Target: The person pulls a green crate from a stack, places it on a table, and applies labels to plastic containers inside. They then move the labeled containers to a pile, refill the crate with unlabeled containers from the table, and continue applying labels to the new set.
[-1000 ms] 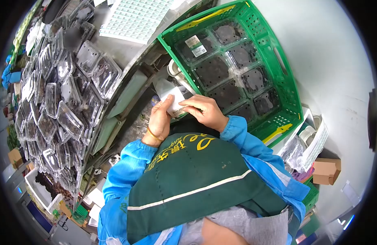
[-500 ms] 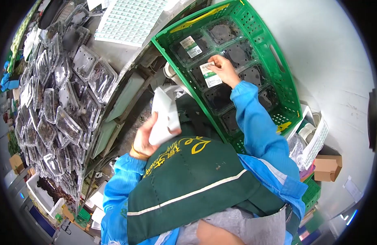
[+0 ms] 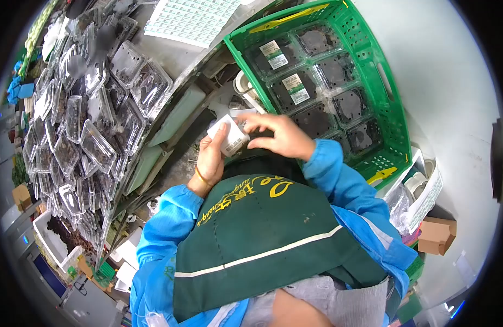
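My left hand grips a white label roll in front of the green apron. Close to the roll's right side is my right hand, its fingers apart and nothing visible in them. Clear lidded boxes with dark contents fill the green crate. Two of those boxes, in the crate's left column, carry a green and white label, an upper one and a lower one.
Many clear plastic boxes are heaped on the table at left. A printed label sheet lies at the top. Right of the crate are a white basket and a cardboard box.
My right hand has left the second label on its box and moved left to the roll. My left hand has turned the roll and raised it slightly. The crate appears farther right.
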A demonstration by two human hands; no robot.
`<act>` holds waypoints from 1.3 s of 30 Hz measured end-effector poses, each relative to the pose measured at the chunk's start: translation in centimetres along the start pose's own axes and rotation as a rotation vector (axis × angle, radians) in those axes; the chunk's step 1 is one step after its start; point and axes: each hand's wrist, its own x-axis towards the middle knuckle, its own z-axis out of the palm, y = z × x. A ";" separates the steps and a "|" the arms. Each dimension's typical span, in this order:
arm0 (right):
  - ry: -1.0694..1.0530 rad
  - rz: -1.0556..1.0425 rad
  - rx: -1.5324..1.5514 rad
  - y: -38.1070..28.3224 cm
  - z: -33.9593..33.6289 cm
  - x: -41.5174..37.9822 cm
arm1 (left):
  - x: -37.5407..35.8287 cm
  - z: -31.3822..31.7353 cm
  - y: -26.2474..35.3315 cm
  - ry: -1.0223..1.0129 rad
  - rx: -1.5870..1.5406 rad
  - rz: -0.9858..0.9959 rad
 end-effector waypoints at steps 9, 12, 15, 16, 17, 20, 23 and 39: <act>0.211 -0.175 -0.165 1.2 3.6 -2.9 | 0.8 -0.1 -2.4 0.030 -0.036 -0.090; 0.375 -0.071 0.190 0.4 1.8 -4.5 | 2.5 -3.2 -2.4 0.132 -0.085 0.096; 0.627 0.244 0.396 2.7 -3.4 -7.7 | 1.0 -3.5 -0.1 -0.005 -0.166 0.067; 0.630 0.281 0.370 5.0 -5.0 -8.7 | -0.7 -1.6 0.9 -0.090 -0.154 0.010; 0.630 0.317 0.345 7.7 -6.0 -9.5 | -2.5 0.1 1.7 -0.152 -0.142 -0.051; 0.530 0.474 0.013 13.1 -7.4 -10.6 | -6.5 0.4 2.3 -0.458 -0.481 -0.476; 0.394 0.435 -0.487 14.4 -7.4 -10.1 | -8.4 1.2 2.3 -0.560 -0.090 -0.414; 0.173 -0.036 -0.128 -1.8 2.9 -6.7 | -2.9 1.6 -1.9 -0.150 0.274 0.041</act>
